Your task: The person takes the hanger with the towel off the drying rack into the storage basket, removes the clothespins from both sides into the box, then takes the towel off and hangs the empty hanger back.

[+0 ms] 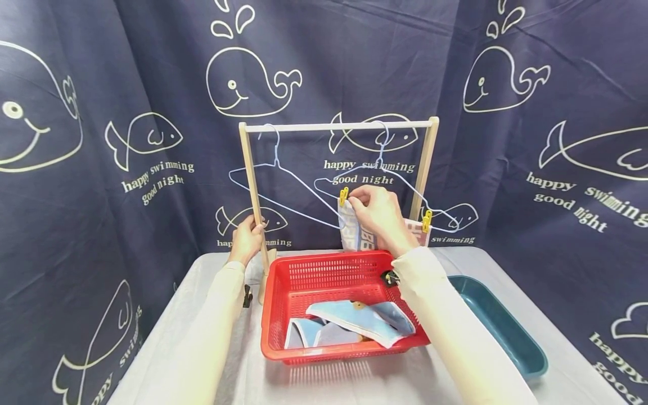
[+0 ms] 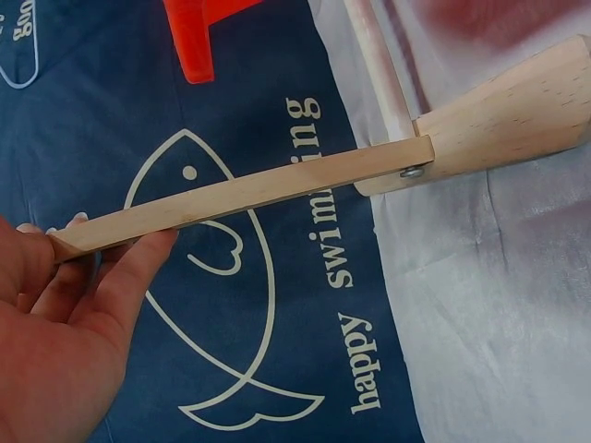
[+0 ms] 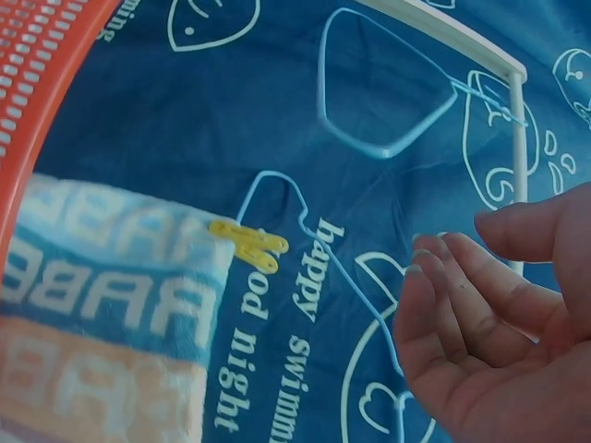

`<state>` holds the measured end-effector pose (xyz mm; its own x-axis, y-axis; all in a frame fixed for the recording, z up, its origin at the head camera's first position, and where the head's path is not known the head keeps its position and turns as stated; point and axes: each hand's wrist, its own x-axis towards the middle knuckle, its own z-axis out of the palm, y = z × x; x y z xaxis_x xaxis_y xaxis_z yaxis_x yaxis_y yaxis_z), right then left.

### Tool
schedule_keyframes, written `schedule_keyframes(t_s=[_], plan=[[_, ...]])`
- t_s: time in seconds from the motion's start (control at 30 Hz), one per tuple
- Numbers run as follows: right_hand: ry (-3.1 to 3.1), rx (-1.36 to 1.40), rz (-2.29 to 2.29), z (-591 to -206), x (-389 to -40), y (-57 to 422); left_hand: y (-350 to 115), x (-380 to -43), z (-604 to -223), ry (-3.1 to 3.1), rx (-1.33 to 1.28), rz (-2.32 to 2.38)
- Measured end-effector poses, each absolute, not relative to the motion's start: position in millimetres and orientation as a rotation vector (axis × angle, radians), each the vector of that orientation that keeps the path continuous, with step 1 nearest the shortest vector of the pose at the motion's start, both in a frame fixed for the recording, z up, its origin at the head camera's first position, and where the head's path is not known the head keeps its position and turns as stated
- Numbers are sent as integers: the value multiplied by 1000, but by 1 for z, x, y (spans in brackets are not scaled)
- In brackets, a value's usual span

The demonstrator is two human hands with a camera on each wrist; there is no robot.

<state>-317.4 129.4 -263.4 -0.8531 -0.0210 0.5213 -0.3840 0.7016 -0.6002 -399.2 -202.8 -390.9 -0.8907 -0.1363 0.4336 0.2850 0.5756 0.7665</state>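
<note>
My left hand (image 1: 246, 241) grips the left wooden post (image 2: 249, 192) of a small clothes rack, its fingers on both sides of the wood in the left wrist view. My right hand (image 3: 489, 323) holds nothing, its fingers loosely bent, apart from the cloth. In the head view it overlaps a patterned towel (image 1: 349, 225) with letters on it. Yellow clips (image 1: 343, 196) fasten the towel's upper corners to a blue wire hanger (image 1: 405, 181) on the rack's bar. A second blue hanger (image 1: 298, 179) hangs bare at the left.
A red plastic basket (image 1: 273, 315) stands before the rack, with folded light-blue cloths (image 1: 349, 318) inside. A dark clip (image 1: 389, 278) is at its right side, another black clip (image 1: 247, 296) left of it. A teal tray (image 1: 506, 332) lies at right.
</note>
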Motion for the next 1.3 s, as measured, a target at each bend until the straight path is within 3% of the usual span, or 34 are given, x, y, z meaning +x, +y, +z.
schedule_keyframes(t_s=[0.73, 1.3], plan=[[-2310, 340, 756, -255, -307, 186, -204, -397, -385, -2368, -98, -1229], [-2384, 173, 655, -271, -330, 246, -203, -397, -390, -2369, -100, -1245]])
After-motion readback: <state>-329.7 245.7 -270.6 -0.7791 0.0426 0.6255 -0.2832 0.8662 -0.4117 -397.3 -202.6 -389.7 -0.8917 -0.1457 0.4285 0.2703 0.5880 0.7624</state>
